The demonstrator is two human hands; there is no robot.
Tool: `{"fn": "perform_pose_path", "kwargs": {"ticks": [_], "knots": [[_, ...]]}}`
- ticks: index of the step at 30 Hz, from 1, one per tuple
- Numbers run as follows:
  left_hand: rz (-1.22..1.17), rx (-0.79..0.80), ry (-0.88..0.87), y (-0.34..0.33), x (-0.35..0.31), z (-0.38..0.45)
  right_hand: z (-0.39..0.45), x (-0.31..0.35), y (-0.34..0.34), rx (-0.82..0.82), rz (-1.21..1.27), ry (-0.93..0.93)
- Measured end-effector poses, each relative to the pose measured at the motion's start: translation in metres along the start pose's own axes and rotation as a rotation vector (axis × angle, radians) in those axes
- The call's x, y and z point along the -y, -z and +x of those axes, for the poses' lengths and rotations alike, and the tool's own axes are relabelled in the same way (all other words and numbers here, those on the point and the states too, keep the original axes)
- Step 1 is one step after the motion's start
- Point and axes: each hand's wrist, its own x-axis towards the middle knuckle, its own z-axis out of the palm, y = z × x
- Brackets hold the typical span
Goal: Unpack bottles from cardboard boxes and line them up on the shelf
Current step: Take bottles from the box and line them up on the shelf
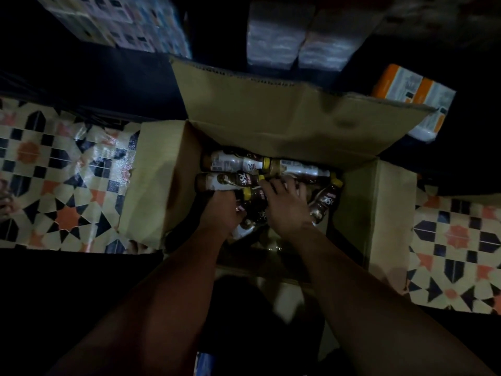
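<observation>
The patterned tile floor (54,191) carries an open cardboard box (271,118) with flaps spread, while wrapped packs (295,44) and an orange-and-white pack (412,96) sit just beyond it.

Both forearms (352,280) bare (no sleeves, watch or rings).

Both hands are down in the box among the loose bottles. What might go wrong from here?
1. The bottles lie loose and crisscrossed in the box, so lifting one may shift the others.
2. The left hand looks curled round one bottle and the right hand spread over others; the dim, blurred view hides the grip, so a slip is possible.
3. The raised far flap could snag a bottle.
</observation>
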Motion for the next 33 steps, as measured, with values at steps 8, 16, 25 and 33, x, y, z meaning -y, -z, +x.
{"fn": "perform_pose_path", "kwargs": {"ticks": [8, 16, 25, 33], "knots": [[-0.160, 0.106, -0.040, 0.013, 0.001, -0.013, -0.027, -0.009, -0.007, -0.198, 0.156, 0.033], [-0.125, 0.245, -0.094, 0.021, -0.001, -0.025, -0.049, -0.021, -0.001, -0.457, 0.964, -0.595], [-0.161, 0.285, -0.101, 0.028, 0.007, -0.034, -0.042, -0.035, 0.005, -0.507, 1.301, -0.750], [-0.404, 0.133, -0.050, 0.043, -0.004, -0.048, -0.070, -0.024, 0.023, -0.411, 1.405, -0.633]]}}
